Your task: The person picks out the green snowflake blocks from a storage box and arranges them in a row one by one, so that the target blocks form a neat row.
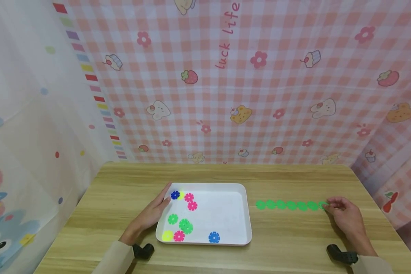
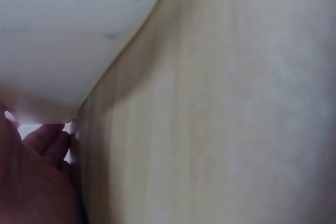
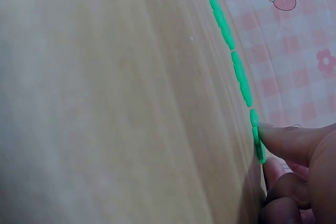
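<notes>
A shallow white tray (image 1: pixel 222 209) lies on the table, with my left hand (image 1: pixel 153 211) gripping its left side, thumb at the rim. In the left wrist view the fingers (image 2: pixel 44 137) go behind the tray's outer wall (image 2: pixel 63 40). To the right of the tray, several green snowflake discs (image 1: pixel 281 204) form a straight row on the wood. At the row's right end my right hand (image 1: pixel 347 217) pinches the last green disc (image 3: pixel 256 129) between thumb and forefinger; part of that disc is hidden by the fingertips.
Inside the tray lie pink discs (image 1: pixel 192 206), green discs (image 1: pixel 186 226), yellow ones (image 1: pixel 167 236), a dark blue disc (image 1: pixel 175 195) and a lighter blue disc (image 1: pixel 214 237). A pink checked curtain (image 1: pixel 205 95) hangs behind the wooden table (image 1: pixel 294 247).
</notes>
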### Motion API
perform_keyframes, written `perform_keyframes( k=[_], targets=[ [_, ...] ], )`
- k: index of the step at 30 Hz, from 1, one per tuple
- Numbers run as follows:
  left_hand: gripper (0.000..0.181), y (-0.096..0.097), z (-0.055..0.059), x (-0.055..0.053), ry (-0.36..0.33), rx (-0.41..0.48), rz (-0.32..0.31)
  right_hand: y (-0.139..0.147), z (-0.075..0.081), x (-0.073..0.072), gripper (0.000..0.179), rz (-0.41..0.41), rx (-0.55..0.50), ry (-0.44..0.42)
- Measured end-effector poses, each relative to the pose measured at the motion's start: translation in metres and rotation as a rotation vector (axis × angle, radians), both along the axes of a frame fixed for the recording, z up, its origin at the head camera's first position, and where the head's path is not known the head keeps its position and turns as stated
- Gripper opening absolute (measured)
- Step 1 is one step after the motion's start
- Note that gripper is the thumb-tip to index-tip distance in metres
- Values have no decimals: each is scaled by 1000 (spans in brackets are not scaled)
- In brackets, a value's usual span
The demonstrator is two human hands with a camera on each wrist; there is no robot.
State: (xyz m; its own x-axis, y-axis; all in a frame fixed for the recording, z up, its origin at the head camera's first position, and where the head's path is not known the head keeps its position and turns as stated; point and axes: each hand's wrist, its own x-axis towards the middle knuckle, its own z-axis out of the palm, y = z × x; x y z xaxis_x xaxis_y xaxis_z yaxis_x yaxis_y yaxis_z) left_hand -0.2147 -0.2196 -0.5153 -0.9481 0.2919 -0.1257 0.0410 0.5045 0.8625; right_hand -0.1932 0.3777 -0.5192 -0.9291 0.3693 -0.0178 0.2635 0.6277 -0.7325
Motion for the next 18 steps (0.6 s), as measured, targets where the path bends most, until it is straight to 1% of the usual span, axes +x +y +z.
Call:
perform_keyframes(
  k=[5,10,14,17,18],
  targets=[
    [56,0,1,0,4,7,-1,-1,2,0,39,-12,-3,-6],
    [56,1,1,1,5,15,-8,-4,5,2,43,-49,-58,-5],
    [56,2,2,2,-1,19,3,-13,9,4,40,-81,-104,43],
    [55,1,2,2,-2,22,6,-27,16,4,37,-107,-133,92],
    [55,1,3,2,-3,22,7,-34,19,4,36,-104,-143,108]
  ],
)
